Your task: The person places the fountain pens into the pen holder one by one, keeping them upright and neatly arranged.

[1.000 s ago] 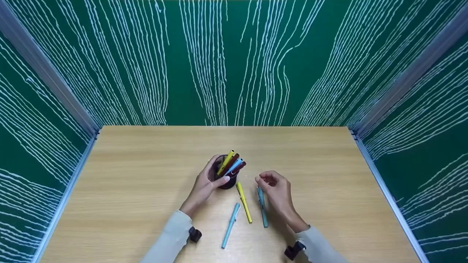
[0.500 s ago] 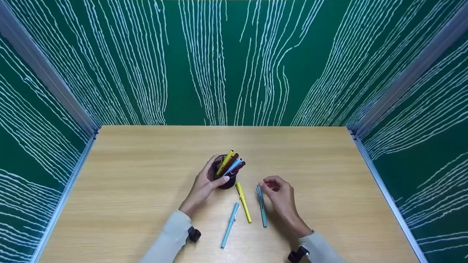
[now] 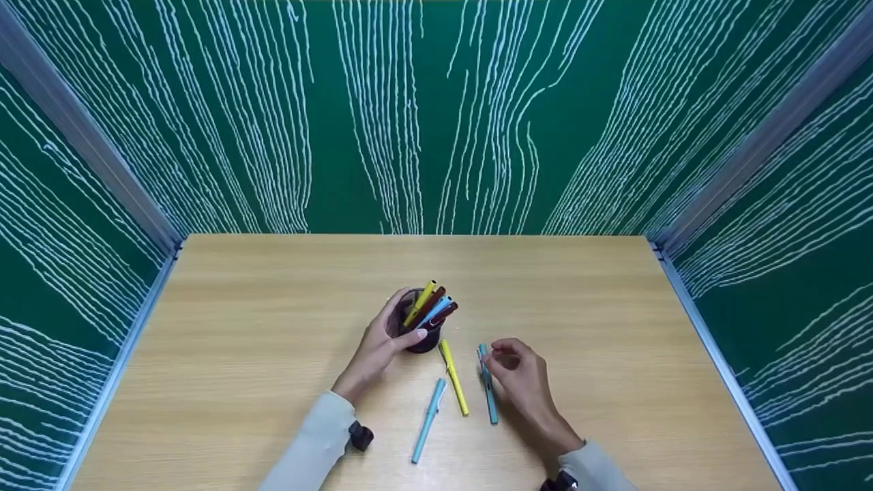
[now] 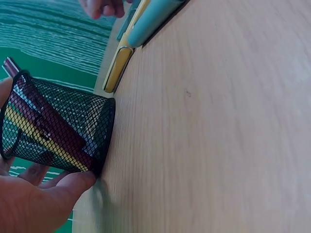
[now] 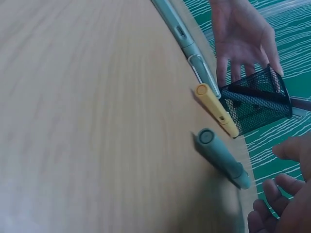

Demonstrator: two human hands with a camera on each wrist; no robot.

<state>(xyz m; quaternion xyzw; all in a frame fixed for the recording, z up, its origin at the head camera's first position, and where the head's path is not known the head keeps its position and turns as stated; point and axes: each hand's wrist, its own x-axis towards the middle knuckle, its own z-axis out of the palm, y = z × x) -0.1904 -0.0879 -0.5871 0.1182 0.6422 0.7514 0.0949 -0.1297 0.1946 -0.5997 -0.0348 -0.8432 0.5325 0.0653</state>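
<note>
Teal pen [image 3: 490, 397], right of the mesh cup [image 4: 73, 116]: likely pickup, needing a pinch; right hand [image 3: 524, 376] loosely curled, left hand [image 3: 377, 344] gripping the cup.

A black mesh cup [image 3: 425, 343], gripped by the left hand [image 3: 374, 344], holds four pens [image 3: 437, 308], one yellow, one blue, two maroon, leaning toward one o'clock. A yellow pen [image 3: 454, 378] lies at its five o'clock, a paler teal pen [image 3: 428, 421] at six, a darker teal pen [image 3: 490, 397], beside the right hand [image 3: 524, 375], at four.

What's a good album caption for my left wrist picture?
A left hand holds a round black mesh cup with dark red pens and a yellow pen inside.
</note>
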